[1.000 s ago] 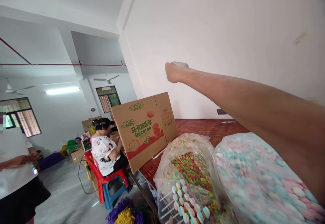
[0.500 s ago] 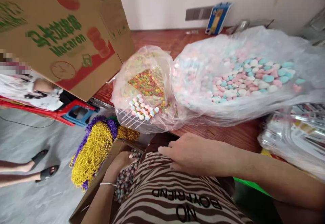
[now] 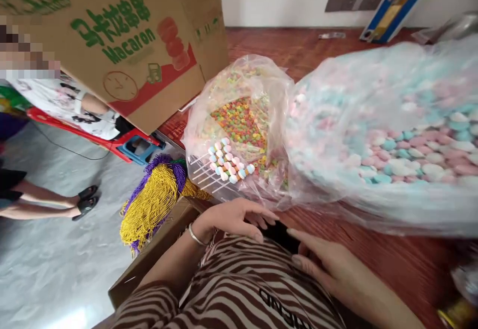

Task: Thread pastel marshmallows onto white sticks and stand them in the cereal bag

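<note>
My left hand (image 3: 237, 221), with a bracelet at its wrist, is over my lap at the table's edge. Its fingers are spread and point right. Facing it, my right hand (image 3: 323, 259) has thumb and forefinger apart. Between the two lies a black patch (image 3: 282, 235); I cannot tell whether it is an object or a dark gap. No held item shows in either hand. Just beyond my left hand, several marshmallow skewers (image 3: 228, 161) with white sticks lie at the front of a clear bag of coloured ring-shaped pieces (image 3: 242, 120).
A big clear bag of pastel marshmallows (image 3: 421, 155) covers the table's right side. A Macaron carton (image 3: 149, 60) stands at the left back. An open cardboard box (image 3: 157, 249) is at my left, beside gold and purple bead strands (image 3: 151, 204). Another person's feet (image 3: 84, 202) show on the floor.
My left hand has come up out of the cardboard box and moved right, over my lap. My right hand now faces it, further right in view. The camera view has shifted.
</note>
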Demonstrator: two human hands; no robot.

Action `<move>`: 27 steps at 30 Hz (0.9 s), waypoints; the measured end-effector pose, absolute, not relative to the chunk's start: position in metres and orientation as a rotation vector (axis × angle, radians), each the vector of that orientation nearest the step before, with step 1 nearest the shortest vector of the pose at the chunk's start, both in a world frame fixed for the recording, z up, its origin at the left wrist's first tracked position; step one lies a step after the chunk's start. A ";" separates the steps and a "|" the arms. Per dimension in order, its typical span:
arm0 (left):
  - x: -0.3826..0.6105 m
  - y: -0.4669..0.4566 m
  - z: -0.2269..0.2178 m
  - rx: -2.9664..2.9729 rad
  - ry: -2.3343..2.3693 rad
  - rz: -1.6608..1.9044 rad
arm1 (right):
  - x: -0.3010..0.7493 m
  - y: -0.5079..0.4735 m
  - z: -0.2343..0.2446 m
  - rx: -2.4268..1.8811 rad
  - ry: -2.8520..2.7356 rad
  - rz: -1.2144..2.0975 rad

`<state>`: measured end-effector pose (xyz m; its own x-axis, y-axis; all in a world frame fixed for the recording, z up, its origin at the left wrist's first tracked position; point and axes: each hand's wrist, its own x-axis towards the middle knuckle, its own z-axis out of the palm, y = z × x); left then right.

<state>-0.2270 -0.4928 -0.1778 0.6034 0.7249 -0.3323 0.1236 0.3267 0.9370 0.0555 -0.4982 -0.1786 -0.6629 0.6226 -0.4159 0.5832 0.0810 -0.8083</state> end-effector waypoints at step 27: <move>-0.147 -0.445 -0.188 0.567 0.550 0.621 | 0.267 -0.522 -0.063 -2.368 -1.556 0.237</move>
<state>-0.1467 -0.4446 -0.1877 0.6836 0.6652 -0.3003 -0.3787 0.6750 0.6332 0.2665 -0.5225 -0.0627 0.4007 0.9158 0.0255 0.8668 -0.3700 -0.3342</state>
